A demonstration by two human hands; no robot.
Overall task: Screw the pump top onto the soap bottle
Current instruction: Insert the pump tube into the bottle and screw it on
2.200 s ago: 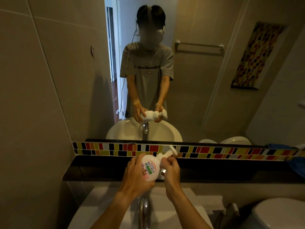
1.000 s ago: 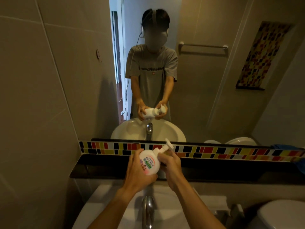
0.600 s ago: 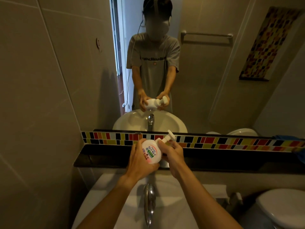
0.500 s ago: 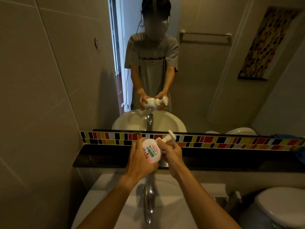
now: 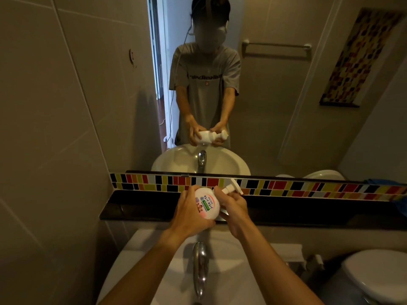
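A round white soap bottle [image 5: 207, 205] with a pink and green label lies tilted on its side above the sink, its neck toward the right. My left hand [image 5: 187, 213] wraps its body from the left and below. The white pump top [image 5: 231, 188] sits at the bottle's neck, its nozzle pointing up and right. My right hand [image 5: 233, 205] is closed around the pump's collar, which its fingers hide. The mirror repeats both hands and the bottle.
A chrome tap [image 5: 200, 267] stands over the white sink [image 5: 141, 256] right below my hands. A black ledge [image 5: 308, 211] and a coloured tile strip [image 5: 308, 187] run behind. A toilet lid [image 5: 378, 276] is at lower right, a blue cloth [image 5: 402, 203] at the far right.
Both hands kept hold of the bottle and pump throughout. The pump nozzle has turned a little and my right-hand fingers have shifted around the collar. The view has tilted slightly.
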